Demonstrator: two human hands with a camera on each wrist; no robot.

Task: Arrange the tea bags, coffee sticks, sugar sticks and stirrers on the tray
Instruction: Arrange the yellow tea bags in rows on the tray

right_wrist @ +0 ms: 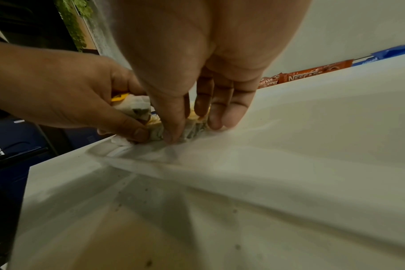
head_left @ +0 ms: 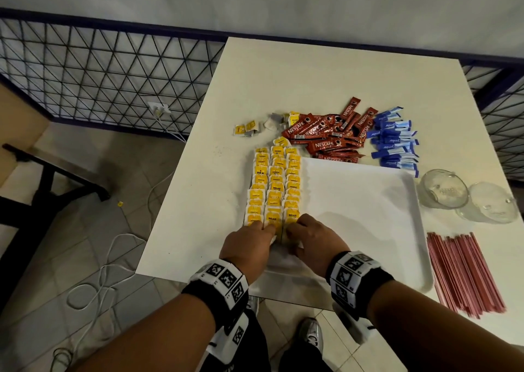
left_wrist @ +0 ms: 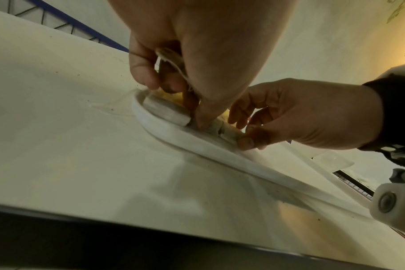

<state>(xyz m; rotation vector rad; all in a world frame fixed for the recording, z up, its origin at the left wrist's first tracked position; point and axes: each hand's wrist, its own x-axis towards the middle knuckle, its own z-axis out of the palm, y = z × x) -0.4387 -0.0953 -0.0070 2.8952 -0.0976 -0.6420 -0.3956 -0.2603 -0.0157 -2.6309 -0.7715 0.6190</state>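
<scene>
Head view shows a white tray (head_left: 365,201) lying on a white table (head_left: 283,68), with the tea bags (head_left: 273,186) laid in three overlapping rows along the tray's left edge, yellow tags up, each bag lapping the next so that the tags read like shingles and the rows take little room. Both hands meet at the near end of these rows: the left hand (head_left: 249,248) sits over the left and middle rows, the right hand (head_left: 314,244) over the right row, which suggests the last bags are being tucked in and squared against the tray's near rim. In the left wrist view the left hand's thumb and fingers (left_wrist: 142,73) curl around a tea bag with its string showing, pinching it just above the tray's rim (left_wrist: 164,133). In the right wrist view the right hand's thumb presses down on a bag while its fingers (right_wrist: 222,111) lie fairly straight and close together beside it, resting on the tray floor, probably to keep the row from sliding as the other hand works. The rest of the tray is bare, likely kept for what waits outside it: the coffee sticks (head_left: 329,136) heaped just beyond the far rim, the sugar sticks (head_left: 395,142) beside them to the right, and the stirrers (head_left: 465,272) in a loose sheaf on the table right of the tray. A few stray tea bags (head_left: 246,129) lie left of the coffee heap, and two glass cups (head_left: 467,198) lie on their sides near the tray's right edge.
</scene>
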